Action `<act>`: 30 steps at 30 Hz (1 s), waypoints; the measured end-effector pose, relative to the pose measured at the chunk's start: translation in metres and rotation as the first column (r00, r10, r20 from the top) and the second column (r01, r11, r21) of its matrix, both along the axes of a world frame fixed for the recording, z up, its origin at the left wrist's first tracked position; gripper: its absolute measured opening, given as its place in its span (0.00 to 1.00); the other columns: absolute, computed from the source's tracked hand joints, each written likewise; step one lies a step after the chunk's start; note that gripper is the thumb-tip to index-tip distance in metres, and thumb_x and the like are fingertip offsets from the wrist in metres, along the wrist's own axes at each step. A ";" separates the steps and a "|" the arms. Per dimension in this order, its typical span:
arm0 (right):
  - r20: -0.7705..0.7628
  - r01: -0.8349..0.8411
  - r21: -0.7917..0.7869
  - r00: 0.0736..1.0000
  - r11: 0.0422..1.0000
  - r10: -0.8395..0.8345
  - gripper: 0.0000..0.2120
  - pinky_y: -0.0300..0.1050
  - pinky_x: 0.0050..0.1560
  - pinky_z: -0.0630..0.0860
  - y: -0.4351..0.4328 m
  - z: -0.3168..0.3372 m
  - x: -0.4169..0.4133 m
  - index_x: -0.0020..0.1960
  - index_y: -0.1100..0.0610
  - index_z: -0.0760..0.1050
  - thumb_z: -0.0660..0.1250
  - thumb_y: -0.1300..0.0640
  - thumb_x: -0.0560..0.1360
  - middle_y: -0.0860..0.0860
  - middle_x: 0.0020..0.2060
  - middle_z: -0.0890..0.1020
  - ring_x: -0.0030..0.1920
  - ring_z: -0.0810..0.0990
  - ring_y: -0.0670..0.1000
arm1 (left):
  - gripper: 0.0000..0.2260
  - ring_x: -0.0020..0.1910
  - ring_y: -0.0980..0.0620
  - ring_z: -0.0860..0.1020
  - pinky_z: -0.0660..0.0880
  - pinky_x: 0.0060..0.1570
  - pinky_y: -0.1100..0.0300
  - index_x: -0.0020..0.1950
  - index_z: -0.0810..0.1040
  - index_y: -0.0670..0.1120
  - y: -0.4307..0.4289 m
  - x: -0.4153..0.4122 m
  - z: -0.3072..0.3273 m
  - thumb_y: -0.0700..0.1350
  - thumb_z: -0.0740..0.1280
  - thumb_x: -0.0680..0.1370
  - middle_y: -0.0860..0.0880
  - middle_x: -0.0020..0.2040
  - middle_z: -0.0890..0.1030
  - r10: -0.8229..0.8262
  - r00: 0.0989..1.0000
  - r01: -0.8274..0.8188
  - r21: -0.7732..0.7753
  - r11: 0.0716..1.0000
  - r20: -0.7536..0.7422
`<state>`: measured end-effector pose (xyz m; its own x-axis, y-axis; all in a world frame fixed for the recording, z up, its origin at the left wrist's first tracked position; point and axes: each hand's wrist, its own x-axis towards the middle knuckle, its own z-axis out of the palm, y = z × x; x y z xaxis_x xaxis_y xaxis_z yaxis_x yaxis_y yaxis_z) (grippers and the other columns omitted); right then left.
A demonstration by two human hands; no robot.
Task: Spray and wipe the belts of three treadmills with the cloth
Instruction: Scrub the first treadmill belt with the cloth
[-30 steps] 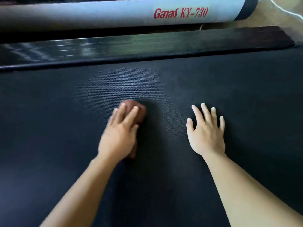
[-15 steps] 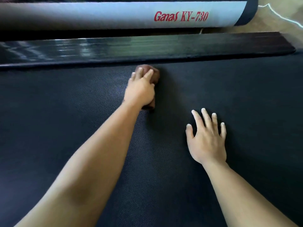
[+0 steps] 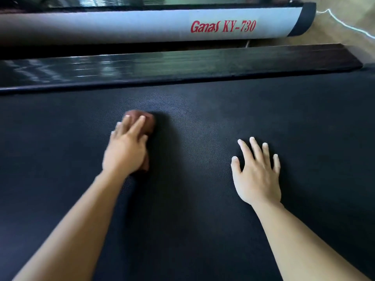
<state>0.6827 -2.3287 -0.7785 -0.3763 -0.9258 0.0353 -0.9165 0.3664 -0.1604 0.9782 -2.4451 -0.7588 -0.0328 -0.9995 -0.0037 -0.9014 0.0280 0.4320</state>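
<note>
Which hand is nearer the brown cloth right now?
Left. The left hand presses on top of the brown cloth; the right hand lies flat on the treadmill belt, apart, off to the cloth's right.

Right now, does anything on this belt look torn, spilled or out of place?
Nothing stands out. The belt looks whole and flat; the left hand presses the cloth on it, and the right hand rests flat beside.

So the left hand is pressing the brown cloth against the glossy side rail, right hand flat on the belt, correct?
Not quite. In the head view the left hand presses the brown cloth on the belt, apart from the glossy side rail. The right hand does lie flat on the belt.
</note>
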 end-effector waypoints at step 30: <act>-0.014 -0.004 0.000 1.000 1.000 0.004 0.26 0.60 0.77 0.48 -0.001 -0.001 -0.001 0.78 0.43 0.57 0.51 0.41 0.81 0.46 0.80 0.56 0.79 0.51 0.55 | 0.25 0.79 0.38 0.55 0.54 0.77 0.44 0.80 0.61 0.56 -0.018 0.025 -0.004 0.49 0.60 0.83 0.44 0.81 0.55 0.176 0.984 -0.176 -0.021 0.984 0.001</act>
